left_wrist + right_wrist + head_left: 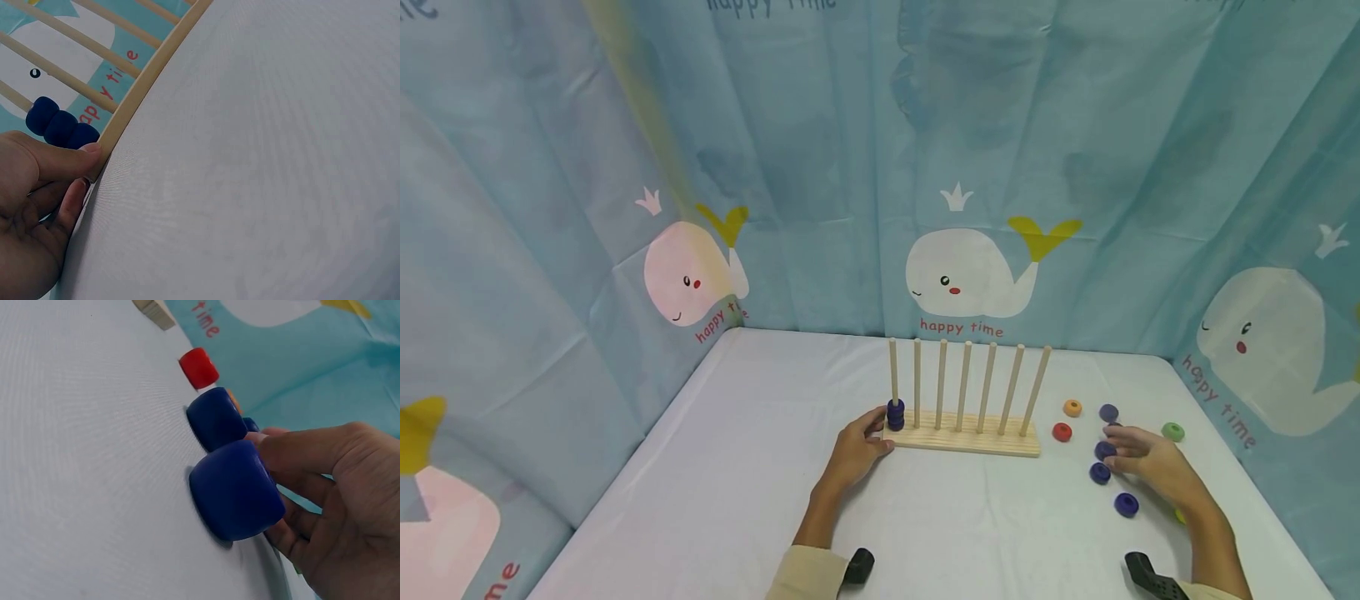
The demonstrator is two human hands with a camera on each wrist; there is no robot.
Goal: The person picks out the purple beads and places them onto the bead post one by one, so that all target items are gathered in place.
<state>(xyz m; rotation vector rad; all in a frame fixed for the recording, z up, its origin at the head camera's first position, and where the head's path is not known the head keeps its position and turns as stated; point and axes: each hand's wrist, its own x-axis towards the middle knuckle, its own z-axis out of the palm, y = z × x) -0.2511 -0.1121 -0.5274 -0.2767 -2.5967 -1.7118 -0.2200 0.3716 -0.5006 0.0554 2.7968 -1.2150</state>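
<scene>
A wooden peg rack (970, 433) with a row of upright pegs stands on the white table. Several dark blue beads (896, 415) are stacked on its leftmost peg. My left hand (856, 450) grips the left end of the base, thumb on the front edge in the left wrist view. At the right, my right hand (1153, 467) has thumb and fingers around a dark blue bead (1105, 451) low over the table. Closer to me lie two more blue beads (1100, 473) (1126, 504); in the right wrist view they partly hide the fingertips.
A red bead (1062, 432) and an orange bead (1072, 407) lie right of the rack. Another blue bead (1108, 412) is beyond my right hand, with a green bead (1173, 431) farther right. A yellow bead (1180, 516) is mostly hidden by my wrist. Whale-print curtains (820, 250) surround the table.
</scene>
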